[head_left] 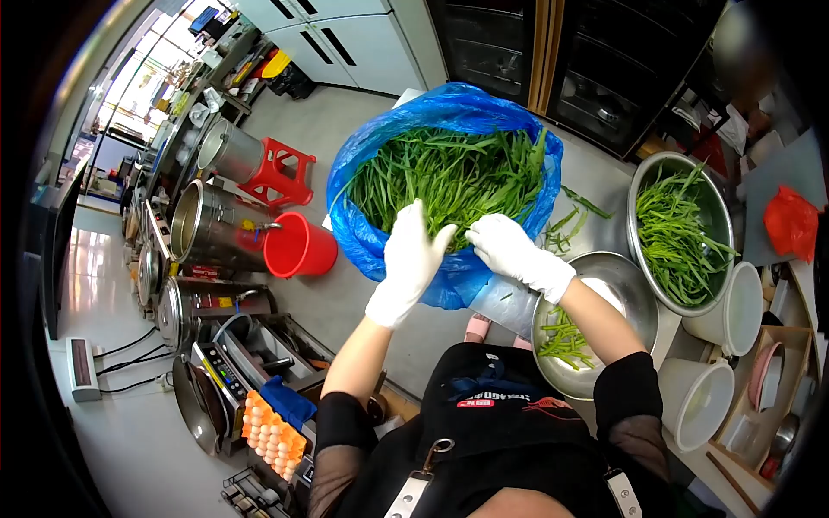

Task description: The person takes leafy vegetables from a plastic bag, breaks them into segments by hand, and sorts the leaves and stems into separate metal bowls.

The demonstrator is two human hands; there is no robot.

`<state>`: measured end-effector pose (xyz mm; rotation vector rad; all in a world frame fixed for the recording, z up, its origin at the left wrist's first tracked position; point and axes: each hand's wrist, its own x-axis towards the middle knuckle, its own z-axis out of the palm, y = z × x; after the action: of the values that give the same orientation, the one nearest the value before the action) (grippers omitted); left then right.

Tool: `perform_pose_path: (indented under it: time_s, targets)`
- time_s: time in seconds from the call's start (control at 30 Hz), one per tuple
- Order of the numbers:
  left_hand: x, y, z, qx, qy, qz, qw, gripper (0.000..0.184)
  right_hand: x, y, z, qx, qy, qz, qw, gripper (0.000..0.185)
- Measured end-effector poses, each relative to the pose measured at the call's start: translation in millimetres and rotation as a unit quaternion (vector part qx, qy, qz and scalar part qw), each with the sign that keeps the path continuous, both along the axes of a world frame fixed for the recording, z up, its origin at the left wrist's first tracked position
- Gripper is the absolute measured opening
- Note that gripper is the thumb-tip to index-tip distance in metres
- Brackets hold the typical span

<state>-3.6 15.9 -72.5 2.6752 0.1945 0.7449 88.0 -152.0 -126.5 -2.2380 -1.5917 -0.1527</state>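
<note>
A large blue plastic bag (354, 233) stands wide open, heaped with long leafy greens (458, 177). My left hand (413, 259), in a white glove, lies over the near side of the greens, its fingers stretched out and its thumb apart. My right hand (511, 249), gloved too, is at the near right of the heap with its fingers curled in against the greens. Whatever those fingers hold is hidden. Beside my right forearm, a wide steel bowl (635, 302) contains a few short green stems (563, 338). Loose leaves (566, 229) lie between the bag and the bowls.
To the right, a steel basin (639, 181) contains more greens, with white buckets (698, 401) nearer me. A red bucket (300, 245), steel pots (220, 226) and a red stool (281, 175) stand on the left. An egg tray (273, 436) is at the lower left.
</note>
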Motion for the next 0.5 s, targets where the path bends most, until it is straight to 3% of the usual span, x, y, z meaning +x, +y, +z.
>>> perform_pose_path:
  time_s: [0.03,0.1,0.13,0.17,0.23,0.27,0.37,0.5]
  targets:
    - [8,3,-12,0.054,0.1,0.047,0.992,0.065,-3,2,-1,-0.006,0.009,0.025,1.0,0.02]
    - [13,15,-30,0.134,0.247,0.045,0.959,0.054,-17,2,-5,0.007,-0.018,0.064,0.998,0.026]
    - [12,26,-35,0.169,0.219,-0.017,0.961,0.033,-25,1,-9,-0.017,-0.005,0.075,0.997,0.032]
    - [14,30,-42,0.175,0.256,0.013,0.951,0.021,-31,-1,-14,-0.021,-0.012,0.078,0.997,0.034]
    - [23,38,-43,0.211,0.374,0.021,0.903,0.021,-43,-7,-13,-0.043,-0.008,0.076,0.996,0.033]
    - [33,43,-43,0.197,0.452,0.011,0.87,0.039,-49,-10,-12,-0.036,-0.007,0.069,0.997,0.031]
    - [48,29,-31,0.202,0.526,-0.002,0.826,0.036,-60,-11,-22,-0.042,-0.035,0.039,0.998,0.029]
    - [51,24,-64,0.288,0.511,0.021,0.809,0.017,-62,-20,-19,-0.024,-0.01,0.036,0.999,0.036]
